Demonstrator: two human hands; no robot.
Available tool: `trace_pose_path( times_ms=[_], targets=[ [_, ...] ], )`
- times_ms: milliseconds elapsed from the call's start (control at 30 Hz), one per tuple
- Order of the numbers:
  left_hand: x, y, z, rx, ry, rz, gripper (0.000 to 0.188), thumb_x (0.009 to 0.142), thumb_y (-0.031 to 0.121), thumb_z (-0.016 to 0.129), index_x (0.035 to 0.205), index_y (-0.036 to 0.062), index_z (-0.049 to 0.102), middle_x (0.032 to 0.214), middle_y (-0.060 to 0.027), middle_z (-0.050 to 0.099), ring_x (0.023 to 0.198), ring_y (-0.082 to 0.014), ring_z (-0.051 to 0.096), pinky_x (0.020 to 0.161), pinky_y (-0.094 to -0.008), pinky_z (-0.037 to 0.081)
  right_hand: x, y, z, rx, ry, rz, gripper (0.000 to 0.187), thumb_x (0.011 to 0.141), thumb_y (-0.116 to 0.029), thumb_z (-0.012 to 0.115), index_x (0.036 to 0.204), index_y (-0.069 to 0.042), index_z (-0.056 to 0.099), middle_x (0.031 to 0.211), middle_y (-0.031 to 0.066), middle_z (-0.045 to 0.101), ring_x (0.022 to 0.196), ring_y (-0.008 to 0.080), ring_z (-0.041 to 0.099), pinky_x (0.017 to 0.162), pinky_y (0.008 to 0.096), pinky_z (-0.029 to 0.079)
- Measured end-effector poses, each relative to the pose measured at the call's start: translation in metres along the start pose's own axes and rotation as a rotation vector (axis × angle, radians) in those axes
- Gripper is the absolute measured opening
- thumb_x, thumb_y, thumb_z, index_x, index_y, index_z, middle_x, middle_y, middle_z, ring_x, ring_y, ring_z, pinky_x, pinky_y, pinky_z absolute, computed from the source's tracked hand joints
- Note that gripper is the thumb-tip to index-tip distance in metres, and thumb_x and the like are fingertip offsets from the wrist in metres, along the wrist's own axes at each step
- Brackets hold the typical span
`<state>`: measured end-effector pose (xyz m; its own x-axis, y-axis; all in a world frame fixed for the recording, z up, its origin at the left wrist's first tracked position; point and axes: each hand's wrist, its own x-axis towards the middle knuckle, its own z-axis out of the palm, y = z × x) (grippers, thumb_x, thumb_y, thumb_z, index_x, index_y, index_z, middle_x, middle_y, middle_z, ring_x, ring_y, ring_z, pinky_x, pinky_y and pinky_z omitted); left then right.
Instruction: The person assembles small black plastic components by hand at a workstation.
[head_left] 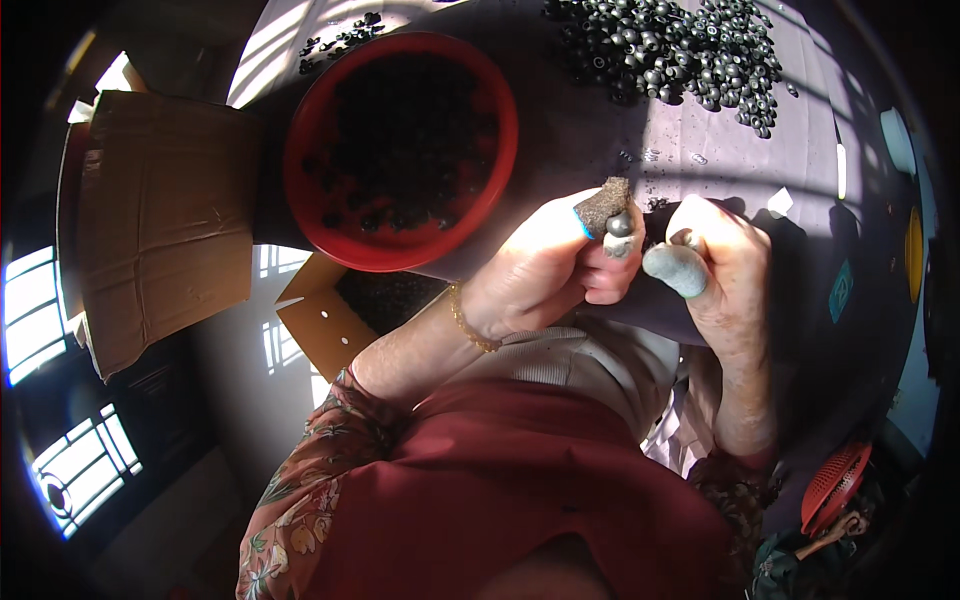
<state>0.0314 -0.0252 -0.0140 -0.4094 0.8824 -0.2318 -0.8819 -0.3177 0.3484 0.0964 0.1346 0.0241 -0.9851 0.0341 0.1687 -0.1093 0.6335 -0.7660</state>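
My left hand [545,255] is closed, pinching a small dark grey ball-shaped piece [620,224] between thumb and fingertips. A rough brown cover [601,208] wraps that thumb, and a fingertip below the piece wears a greyish cover. Just to the right, my right hand [722,262] is curled shut, with a grey finger cover [675,268] on its thumb. Whatever its fingers may hold is hidden. The two hands are close together but apart, above the table's near edge. Beyond them lies a heap of shiny dark round pieces [690,55], some showing a hole.
A red basin [507,130] with many small black pieces stands left of my hands. Further left is a large cardboard box [170,200]; an open carton [325,315] with dark contents sits below the basin. A red perforated basket [838,485] is at lower right.
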Motion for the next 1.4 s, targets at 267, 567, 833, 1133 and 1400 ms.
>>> trace_pose_path(
  times_ms=[267, 567, 833, 1133, 1400],
  targets=[
    [0.007, -0.006, -0.001, 0.023, -0.068, 0.074, 0.026, 0.095, 0.028, 0.042, 0.080, 0.0070, 0.047, 0.062, 0.0031, 0.035, 0.054, -0.0080, 0.030, 0.049, -0.0228, 0.028, -0.014, 0.006, 0.011, -0.422, 0.256, -0.280, 0.028, 0.076, -0.001, 0.063, 0.103, -0.005, 0.056, 0.092, 0.0133, 0.054, 0.078, 0.0286, 0.057, 0.064, 0.0359, 0.047],
    [0.006, -0.012, 0.004, 0.087, 0.098, 0.199, 0.022, 0.095, 0.029, 0.042, 0.092, 0.0094, 0.049, 0.069, 0.0024, 0.042, 0.059, -0.0093, 0.036, 0.056, -0.0250, 0.032, -0.017, -0.008, 0.023, -0.734, 0.263, -0.193, 0.039, 0.073, -0.004, 0.066, 0.110, -0.015, 0.060, 0.092, 0.0083, 0.049, 0.079, 0.0245, 0.055, 0.069, 0.0358, 0.046],
    [0.008, -0.013, 0.004, 0.108, 0.095, 0.222, 0.020, 0.096, 0.027, 0.042, 0.090, 0.0095, 0.050, 0.068, 0.0039, 0.041, 0.058, -0.0068, 0.034, 0.054, -0.0224, 0.030, -0.012, -0.009, 0.025, -0.633, 0.254, -0.229, 0.034, 0.080, -0.023, 0.064, 0.112, -0.012, 0.058, 0.091, 0.0059, 0.048, 0.077, 0.0208, 0.052, 0.066, 0.0346, 0.043],
    [0.006, -0.011, 0.013, 0.061, 0.114, 0.250, 0.019, 0.095, 0.025, 0.043, 0.089, 0.0093, 0.050, 0.068, 0.0038, 0.039, 0.058, -0.0067, 0.033, 0.053, -0.0221, 0.029, -0.010, -0.007, 0.022, -0.559, 0.309, -0.274, 0.031, 0.081, -0.023, 0.064, 0.109, -0.011, 0.060, 0.087, 0.0063, 0.049, 0.074, 0.0216, 0.053, 0.066, 0.0340, 0.043],
    [0.005, -0.011, 0.007, 0.087, 0.070, 0.240, 0.017, 0.093, 0.022, 0.045, 0.088, 0.0062, 0.050, 0.068, 0.0020, 0.041, 0.058, -0.0072, 0.034, 0.053, -0.0229, 0.031, -0.012, -0.014, 0.022, -0.564, 0.309, -0.273, 0.030, 0.080, -0.024, 0.064, 0.107, -0.011, 0.061, 0.086, 0.0062, 0.049, 0.073, 0.0212, 0.053, 0.065, 0.0338, 0.043]
  ],
)
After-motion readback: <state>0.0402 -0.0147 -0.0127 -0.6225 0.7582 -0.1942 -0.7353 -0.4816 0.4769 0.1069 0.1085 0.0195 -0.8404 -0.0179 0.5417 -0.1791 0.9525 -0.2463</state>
